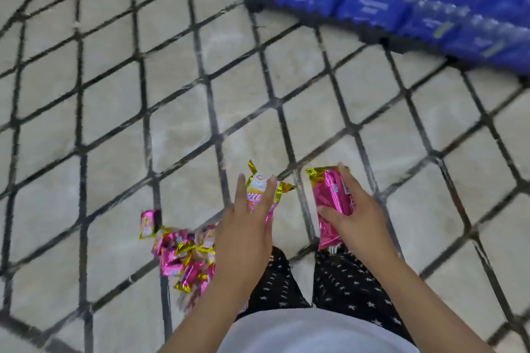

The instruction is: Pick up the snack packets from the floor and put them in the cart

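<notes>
One pink packet [332, 203] in right hand [358, 216], lengthwise forward

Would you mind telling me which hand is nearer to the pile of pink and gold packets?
Left. The left hand sits just right of the pile; the right hand is farther right, holding a pink packet.
</notes>
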Motion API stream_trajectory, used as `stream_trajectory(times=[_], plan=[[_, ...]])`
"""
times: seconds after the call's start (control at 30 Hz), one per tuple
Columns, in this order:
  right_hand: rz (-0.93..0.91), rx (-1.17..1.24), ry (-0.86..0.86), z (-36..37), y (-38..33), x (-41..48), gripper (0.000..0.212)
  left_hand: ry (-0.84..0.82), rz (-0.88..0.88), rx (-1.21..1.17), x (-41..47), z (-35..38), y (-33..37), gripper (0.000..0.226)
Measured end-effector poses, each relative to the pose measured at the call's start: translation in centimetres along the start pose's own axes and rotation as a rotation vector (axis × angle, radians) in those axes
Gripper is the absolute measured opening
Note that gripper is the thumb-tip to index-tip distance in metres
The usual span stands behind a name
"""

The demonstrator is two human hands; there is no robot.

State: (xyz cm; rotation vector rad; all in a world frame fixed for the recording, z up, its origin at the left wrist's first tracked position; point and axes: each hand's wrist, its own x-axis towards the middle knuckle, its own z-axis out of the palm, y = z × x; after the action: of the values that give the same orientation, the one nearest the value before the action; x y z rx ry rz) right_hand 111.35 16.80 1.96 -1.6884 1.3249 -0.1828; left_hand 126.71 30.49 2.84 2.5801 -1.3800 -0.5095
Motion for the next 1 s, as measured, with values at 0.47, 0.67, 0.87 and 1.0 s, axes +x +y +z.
stream_trajectory(times=[0.47, 0.67, 0.87, 1.0], plan=[[0.332, 0.377, 0.446, -18.7, 18.7, -9.9, 0.089, -0.19, 0.511, 0.146, 1.4, 6.3, 25.6, 0.066], [0.476, 0.381, 0.639, -29.2, 29.0, -16.5, 0.086, -0.247, 0.754, 0.136, -2.4, 12.5, 40.8, 0.063], [0.615, 0.374, 0.804, -36.6, 35.9, -22.2, 0.082, -0.357, 0.928, 0.143, -7.1, 17.5, 53.0, 0.06], [0.692, 0.449, 0.916, -38.7, 38.9, -23.4, 0.084, -0.406, 1.037, 0.158, -8.0, 19.6, 58.6, 0.06]])
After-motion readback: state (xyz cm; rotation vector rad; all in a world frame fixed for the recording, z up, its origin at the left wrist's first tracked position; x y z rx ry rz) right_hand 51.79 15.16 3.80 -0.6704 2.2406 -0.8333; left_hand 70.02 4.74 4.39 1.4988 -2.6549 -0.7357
